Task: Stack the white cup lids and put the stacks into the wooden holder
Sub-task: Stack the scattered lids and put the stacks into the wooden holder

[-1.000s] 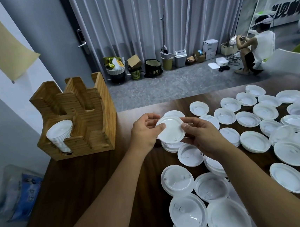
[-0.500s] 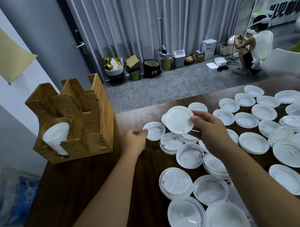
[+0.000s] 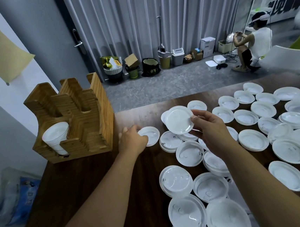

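Many white cup lids (image 3: 252, 138) lie spread over the dark wooden table (image 3: 90, 188), some single, some in low stacks. My right hand (image 3: 209, 127) holds one white lid (image 3: 179, 120) tilted above the table. My left hand (image 3: 132, 139) rests on the edge of another lid (image 3: 151, 135) lying flat, its fingers curled on the rim. The wooden holder (image 3: 83, 116) stands at the table's far left corner. A stack of lids (image 3: 56, 138) lies on its side in the holder's front left slot.
A plastic bag (image 3: 16, 195) lies on the floor left of the table. Beyond the table's far edge are bins and boxes (image 3: 164, 59) along a grey curtain. A person (image 3: 254, 43) crouches at the back right beside a white chair (image 3: 286, 58).
My hands have parted: the right hand lifted the lid up and to the right, while the left hand let go of it and reached left onto a lid lying on the table.
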A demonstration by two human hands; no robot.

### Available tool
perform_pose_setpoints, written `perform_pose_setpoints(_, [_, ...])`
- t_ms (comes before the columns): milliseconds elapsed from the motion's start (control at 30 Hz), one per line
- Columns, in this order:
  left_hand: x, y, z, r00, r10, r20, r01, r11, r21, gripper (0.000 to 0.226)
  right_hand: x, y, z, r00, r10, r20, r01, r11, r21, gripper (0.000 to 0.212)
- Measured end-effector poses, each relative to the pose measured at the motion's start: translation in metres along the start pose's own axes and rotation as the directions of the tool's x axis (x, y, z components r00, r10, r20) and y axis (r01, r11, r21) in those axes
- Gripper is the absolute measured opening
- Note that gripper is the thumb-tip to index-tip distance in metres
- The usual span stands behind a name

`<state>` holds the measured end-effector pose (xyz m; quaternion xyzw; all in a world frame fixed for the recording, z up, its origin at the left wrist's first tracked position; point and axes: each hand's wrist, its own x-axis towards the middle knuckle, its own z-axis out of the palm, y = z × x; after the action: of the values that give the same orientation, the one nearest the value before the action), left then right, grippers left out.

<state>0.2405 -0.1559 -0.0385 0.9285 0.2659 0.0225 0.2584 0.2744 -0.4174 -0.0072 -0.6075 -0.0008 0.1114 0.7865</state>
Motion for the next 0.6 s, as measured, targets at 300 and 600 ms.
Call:
perform_pose_setpoints(300, [-0.03, 0.042, -0.03, 0.916, 0.37, 0.154, -0.146, 0.665, -0.733, 0.06, -0.001, 0.006, 0.008, 0.997, 0.009, 0.07, -0.007, 1.0, -0.024, 0.024])
perform_pose_setpoints(600, [-0.022, 0.042, -0.02, 0.914, 0.336, 0.228, -0.031, 0.617, -0.786, 0.048, -0.006, 0.004, 0.011, 0.994, 0.009, 0.113, -0.003, 0.999, -0.049, 0.025])
